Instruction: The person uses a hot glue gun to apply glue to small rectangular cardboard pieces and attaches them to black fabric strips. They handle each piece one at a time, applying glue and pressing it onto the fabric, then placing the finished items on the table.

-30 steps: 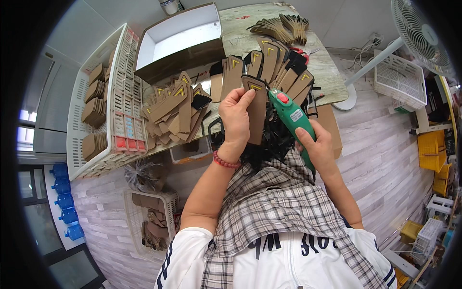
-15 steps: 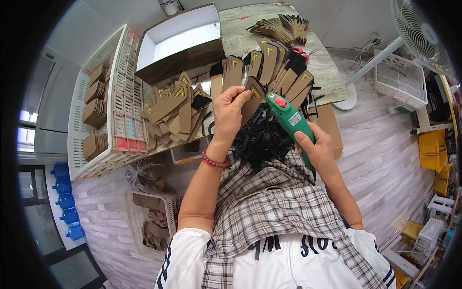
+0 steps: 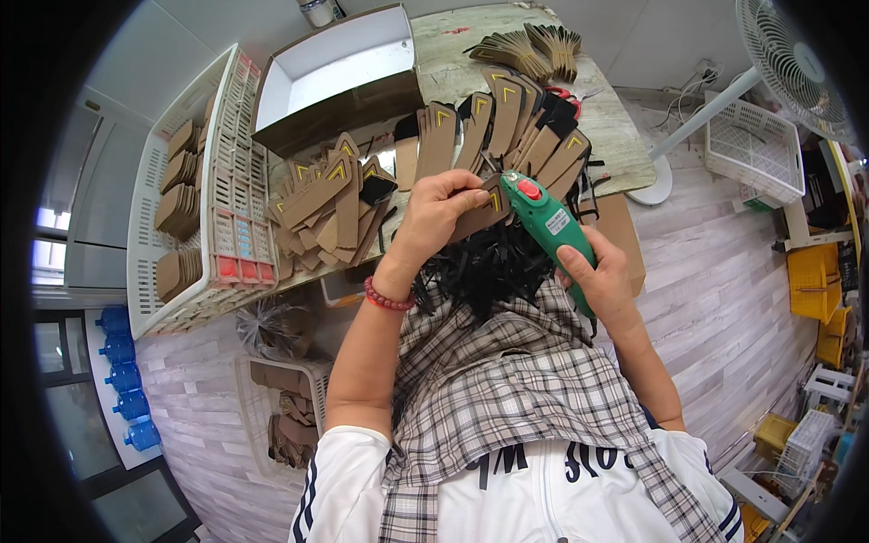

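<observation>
My left hand (image 3: 442, 215) pinches a brown cardboard strip (image 3: 482, 213) with a yellow chevron mark, holding it over my lap. My right hand (image 3: 599, 279) grips a green glue gun (image 3: 548, 223) with a red button; its nozzle touches the end of that strip. Under both hands a heap of black strips (image 3: 493, 270) lies on the checked cloth (image 3: 507, 380) across my lap. A fan of similar brown strips (image 3: 493, 127) lies on the table just beyond my hands.
A second pile of brown strips (image 3: 330, 195) lies at the table's left. Beyond it are an open white box (image 3: 335, 72) and a white crate (image 3: 204, 199) with stacked brown pieces. A basket of pieces (image 3: 285, 407) stands below on the floor. A fan (image 3: 787, 54) stands at right.
My left hand lowered the upright brown strip and laid it flat toward the glue gun. The gun's nozzle has come against the strip's end.
</observation>
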